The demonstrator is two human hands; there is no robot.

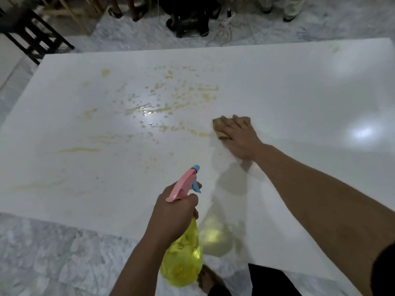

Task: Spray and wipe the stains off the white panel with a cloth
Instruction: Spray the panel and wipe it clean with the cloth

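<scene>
Already soiled, the cloth (220, 130) pressed flat under the right hand (239, 139) may smear the stains (171, 99) across the white panel (299, 99), while the left hand (173, 214) grips the spray bottle (183, 253).

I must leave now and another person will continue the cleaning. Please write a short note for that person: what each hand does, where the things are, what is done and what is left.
Left hand: its fingers grip the neck of the yellow spray bottle, held over the near edge of the white panel, nozzle pointing at the stains.
Right hand: flat, pressing the brown cloth on the panel, at the right end of the stained area.
Done: the middle is wet with droplets; the panel right of the cloth looks mostly clean.
Left: yellowish stains across the middle and left, streaks near the left edge, and a faint mark at the far right corner.
</scene>
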